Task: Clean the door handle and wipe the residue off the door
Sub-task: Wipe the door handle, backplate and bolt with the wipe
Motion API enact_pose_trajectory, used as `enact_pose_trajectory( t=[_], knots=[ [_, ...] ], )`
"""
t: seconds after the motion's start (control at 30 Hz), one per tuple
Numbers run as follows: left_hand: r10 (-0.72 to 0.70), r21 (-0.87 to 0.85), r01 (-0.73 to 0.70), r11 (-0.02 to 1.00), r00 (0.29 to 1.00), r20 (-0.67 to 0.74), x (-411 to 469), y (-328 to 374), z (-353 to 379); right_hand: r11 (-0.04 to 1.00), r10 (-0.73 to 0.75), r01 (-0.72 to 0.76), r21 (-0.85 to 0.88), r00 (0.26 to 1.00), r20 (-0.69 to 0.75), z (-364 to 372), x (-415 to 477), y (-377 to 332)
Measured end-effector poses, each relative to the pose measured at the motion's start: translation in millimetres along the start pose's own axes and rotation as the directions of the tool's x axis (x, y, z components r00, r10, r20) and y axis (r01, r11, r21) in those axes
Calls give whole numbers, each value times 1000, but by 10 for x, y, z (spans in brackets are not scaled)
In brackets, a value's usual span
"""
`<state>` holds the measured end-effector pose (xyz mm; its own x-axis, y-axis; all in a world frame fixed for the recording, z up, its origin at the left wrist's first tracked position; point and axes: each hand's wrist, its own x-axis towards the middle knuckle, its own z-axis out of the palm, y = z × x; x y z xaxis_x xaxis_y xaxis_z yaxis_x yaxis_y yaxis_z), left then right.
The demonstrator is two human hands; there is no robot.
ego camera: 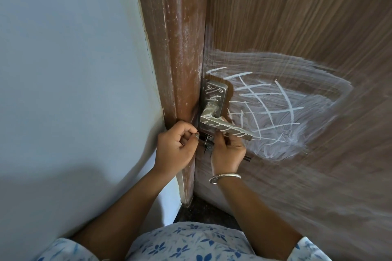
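Observation:
A metal lever door handle on its backplate carries white chalk-like streaks. The brown wood-grain door beside it is covered by a wide patch of white residue, smeared and crossed with drawn lines. Just under the handle my right hand is closed around a dark sliding bolt, whose end sticks out past my palm on the right. My left hand rests curled against the door frame, thumb and fingertips pinched together at the bolt's left end. No cloth is visible in either hand.
The reddish-brown door frame, scuffed with white marks, stands left of the door. A pale blue wall fills the left side. A dark floor shows in the corner below. A metal bracelet sits on my right wrist.

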<state>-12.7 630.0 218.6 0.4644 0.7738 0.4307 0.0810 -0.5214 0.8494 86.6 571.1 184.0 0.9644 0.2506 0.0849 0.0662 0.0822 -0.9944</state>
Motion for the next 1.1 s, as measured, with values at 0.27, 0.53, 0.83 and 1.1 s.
enact_pose_trajectory(
  t=[0.27,0.53,0.83,1.1],
  knots=[
    [-11,56,10,998,1000,7,-76,-9,-53,840,424,-414,351,904,53,72,-66,-208],
    [-43,66,39,997,997,61,-149,-34,-131,465,662,-691,553,687,300,152,-123,-407],
    [-249,46,246,968,932,264,-139,-53,-221,413,688,-811,414,576,441,382,-29,-335],
    [-258,26,265,964,907,333,-136,-34,-245,372,738,-810,453,554,385,207,73,-271]
  ],
)
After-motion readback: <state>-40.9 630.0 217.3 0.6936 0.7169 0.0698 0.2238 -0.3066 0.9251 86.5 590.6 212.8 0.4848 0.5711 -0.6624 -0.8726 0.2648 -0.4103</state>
